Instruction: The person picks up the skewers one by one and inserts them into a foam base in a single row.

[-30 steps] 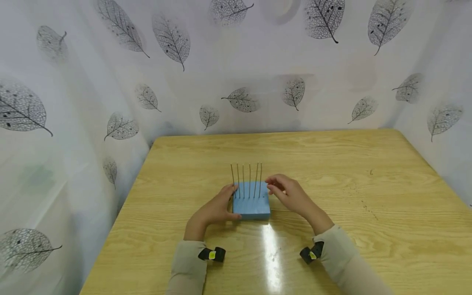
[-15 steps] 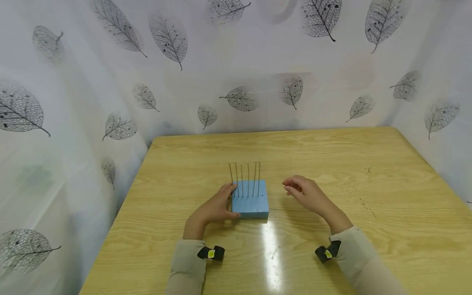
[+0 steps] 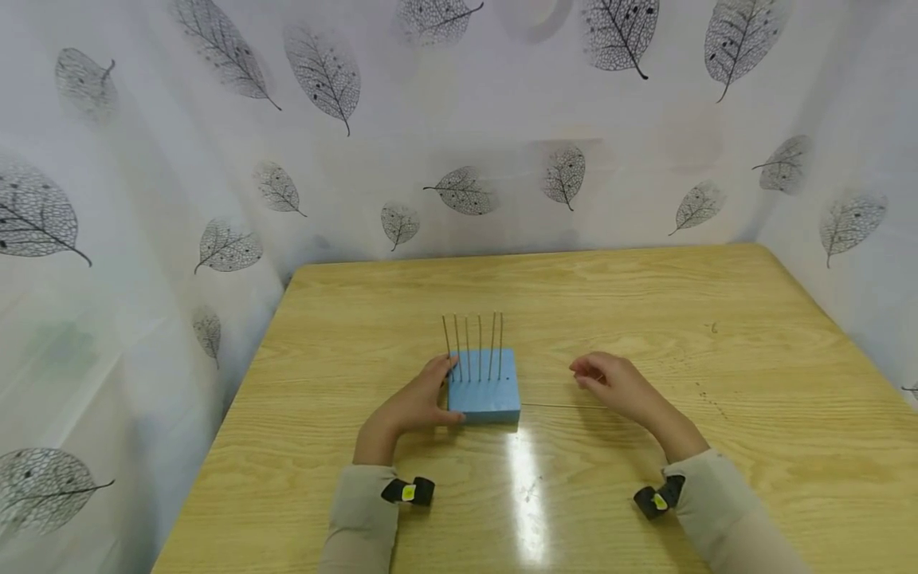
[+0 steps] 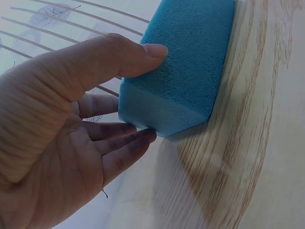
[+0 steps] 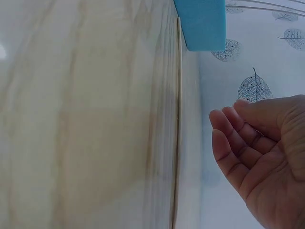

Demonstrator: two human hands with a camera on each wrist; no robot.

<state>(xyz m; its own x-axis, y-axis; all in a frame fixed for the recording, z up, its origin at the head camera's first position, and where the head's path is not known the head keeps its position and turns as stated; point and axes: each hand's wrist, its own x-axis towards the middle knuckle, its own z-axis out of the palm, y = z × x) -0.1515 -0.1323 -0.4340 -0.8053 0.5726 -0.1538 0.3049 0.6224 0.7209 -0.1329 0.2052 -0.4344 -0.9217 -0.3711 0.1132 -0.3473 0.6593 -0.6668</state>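
A blue foam block (image 3: 484,399) lies flat on the table, with several thin wooden sticks (image 3: 480,348) standing in a row in its top. At the row's right end a small dark hole (image 3: 508,379) shows. My left hand (image 3: 412,404) grips the block from its left side, thumb on the front face and fingers round the side and back. Off to the block's right, my right hand (image 3: 624,388) hovers above the table with loosely bent fingers, holding nothing. Below it, a loose stick (image 5: 179,95) lies on the table, running rightward from beside the block.
The wood-grain table (image 3: 645,303) extends round the block on all sides. A pale curtain printed with leaves (image 3: 466,96) hangs behind and at both sides. Small dark marks (image 3: 710,399) dot the table on the right.
My right hand has moved right, away from the block's right edge, uncovering the loose stick. The left hand keeps its hold on the block, and the standing sticks stay in place.
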